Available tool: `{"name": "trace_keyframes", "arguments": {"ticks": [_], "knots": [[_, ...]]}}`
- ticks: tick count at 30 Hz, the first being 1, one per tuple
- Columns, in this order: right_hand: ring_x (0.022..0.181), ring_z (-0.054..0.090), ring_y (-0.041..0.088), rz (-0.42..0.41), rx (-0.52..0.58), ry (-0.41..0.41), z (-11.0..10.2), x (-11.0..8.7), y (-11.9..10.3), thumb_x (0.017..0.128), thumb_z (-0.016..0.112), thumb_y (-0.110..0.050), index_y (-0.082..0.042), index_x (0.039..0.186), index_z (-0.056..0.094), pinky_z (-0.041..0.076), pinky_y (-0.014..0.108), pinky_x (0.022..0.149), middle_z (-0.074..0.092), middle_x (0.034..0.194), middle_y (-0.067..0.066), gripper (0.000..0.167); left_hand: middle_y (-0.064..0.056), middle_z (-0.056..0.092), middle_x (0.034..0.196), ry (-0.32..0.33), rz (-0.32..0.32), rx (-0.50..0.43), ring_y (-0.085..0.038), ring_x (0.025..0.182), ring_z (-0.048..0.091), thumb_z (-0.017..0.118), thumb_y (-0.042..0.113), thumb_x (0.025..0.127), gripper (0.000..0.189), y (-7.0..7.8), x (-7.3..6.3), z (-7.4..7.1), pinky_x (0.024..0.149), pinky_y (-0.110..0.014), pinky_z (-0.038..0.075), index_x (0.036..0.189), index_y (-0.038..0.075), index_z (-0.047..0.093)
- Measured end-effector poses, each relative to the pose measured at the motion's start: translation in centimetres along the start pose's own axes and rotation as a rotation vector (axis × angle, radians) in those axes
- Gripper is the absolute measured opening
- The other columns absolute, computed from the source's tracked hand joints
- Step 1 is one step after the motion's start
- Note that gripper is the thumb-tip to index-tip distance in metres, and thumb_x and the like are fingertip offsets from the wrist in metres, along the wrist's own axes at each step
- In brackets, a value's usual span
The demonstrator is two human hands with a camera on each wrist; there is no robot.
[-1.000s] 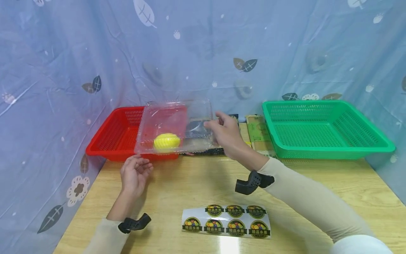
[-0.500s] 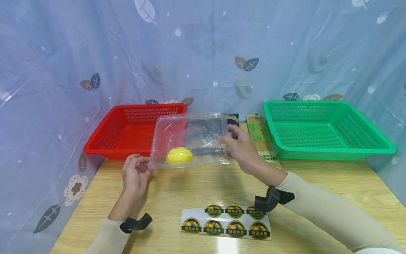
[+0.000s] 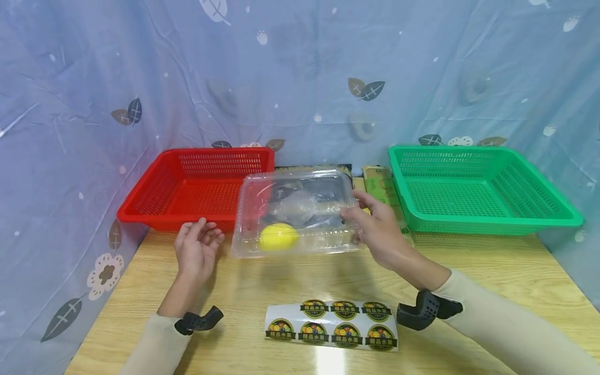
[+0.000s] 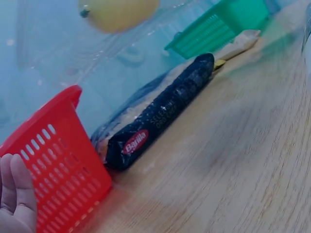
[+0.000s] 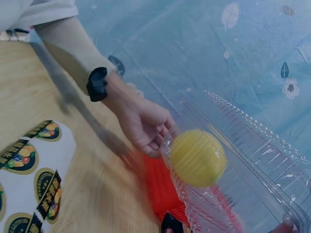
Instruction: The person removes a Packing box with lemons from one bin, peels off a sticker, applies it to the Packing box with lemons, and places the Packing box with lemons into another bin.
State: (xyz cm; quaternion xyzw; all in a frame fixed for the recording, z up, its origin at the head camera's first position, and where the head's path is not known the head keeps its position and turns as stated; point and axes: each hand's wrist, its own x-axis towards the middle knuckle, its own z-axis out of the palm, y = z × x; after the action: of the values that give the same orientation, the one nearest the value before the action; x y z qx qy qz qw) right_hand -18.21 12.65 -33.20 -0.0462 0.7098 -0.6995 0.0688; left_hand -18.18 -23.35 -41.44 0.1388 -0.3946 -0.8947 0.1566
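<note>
My right hand [image 3: 382, 232] pinches the right edge of a clear plastic clamshell box [image 3: 323, 240], held above the table. Inside, a yellow fruit that looks like a lemon [image 3: 278, 237] lies near the box's front left corner. The left wrist view shows the same fruit [image 4: 119, 14] with a dark stem end. Left of the box and in front of the red basket, my left hand [image 3: 196, 252] hovers with loosely bent fingers and holds nothing. In the right wrist view, the left hand [image 5: 146, 124] is close to the box's edge; whether they touch, I cannot tell.
The red basket [image 3: 187, 221] stands at the back left, the green basket [image 3: 487, 225] at the back right. Between them lie a dark Barilla package [image 4: 160, 114] and a green-and-brown packet [image 3: 379, 182]. A sheet of round fruit stickers [image 3: 330, 325] lies on the front of the table.
My right hand has brought the box with the yellow fruit rightward and closer to me, away from over the red basket. The left hand has stayed nearly in place.
</note>
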Motion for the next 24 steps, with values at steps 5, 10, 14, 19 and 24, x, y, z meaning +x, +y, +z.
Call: {"name": "trace_keyframes", "arguments": {"ticks": [5, 10, 14, 19, 24], "knots": [[0.065, 0.038, 0.007, 0.005, -0.017, 0.015, -0.9, -0.8, 0.2, 0.097, 0.06, -0.011, -0.005, 0.158, 0.03, 0.047, 0.024, 0.056, 0.035, 0.11, 0.008, 0.068, -0.008, 0.064, 0.086, 0.008, -0.011, 0.038, -0.02, 0.072, 0.062, 0.059, 0.013, 0.103, 0.016, 0.2, -0.2, 0.0, 0.07, -0.029, 0.058, 0.095, 0.008, 0.046], [0.057, 0.033, 0.006, 0.024, -0.034, 0.036, -1.9, -1.6, 0.9, 0.097, 0.058, -0.01, -0.004, 0.157, 0.031, 0.047, 0.024, 0.055, 0.033, 0.115, 0.01, 0.066, -0.008, 0.064, 0.087, -0.009, -0.008, 0.041, -0.019, 0.073, 0.063, 0.06, 0.013, 0.102, 0.016, 0.1, -0.1, -0.1, 0.07, -0.029, 0.058, 0.096, 0.007, 0.047], [0.069, 0.036, 0.01, 0.044, -0.038, 0.028, -2.7, -2.0, 1.6, 0.1, 0.056, -0.013, -0.004, 0.158, 0.029, 0.046, 0.025, 0.054, 0.032, 0.116, 0.01, 0.064, -0.008, 0.065, 0.086, -0.014, -0.018, 0.028, -0.02, 0.072, 0.063, 0.057, 0.011, 0.103, 0.014, 0.2, -0.1, 0.0, 0.069, -0.029, 0.058, 0.096, 0.007, 0.046], [0.074, 0.038, 0.01, 0.081, -0.052, 0.021, -3.2, -2.5, 2.6, 0.102, 0.057, -0.015, -0.003, 0.159, 0.023, 0.048, 0.026, 0.056, 0.03, 0.125, 0.011, 0.068, -0.007, 0.065, 0.088, -0.018, -0.026, 0.041, -0.019, 0.074, 0.064, 0.055, 0.012, 0.104, 0.012, 0.3, -0.5, 0.1, 0.071, -0.028, 0.059, 0.098, 0.008, 0.046], [0.068, 0.038, 0.007, 0.102, -0.053, 0.029, -3.5, -2.9, 3.9, 0.1, 0.057, -0.012, 0.0, 0.159, 0.022, 0.049, 0.025, 0.055, 0.031, 0.12, 0.01, 0.069, -0.006, 0.064, 0.089, -0.014, -0.019, 0.061, -0.017, 0.075, 0.064, 0.057, 0.014, 0.103, 0.013, 0.4, -0.7, 0.2, 0.072, -0.027, 0.058, 0.099, 0.008, 0.046]]}}
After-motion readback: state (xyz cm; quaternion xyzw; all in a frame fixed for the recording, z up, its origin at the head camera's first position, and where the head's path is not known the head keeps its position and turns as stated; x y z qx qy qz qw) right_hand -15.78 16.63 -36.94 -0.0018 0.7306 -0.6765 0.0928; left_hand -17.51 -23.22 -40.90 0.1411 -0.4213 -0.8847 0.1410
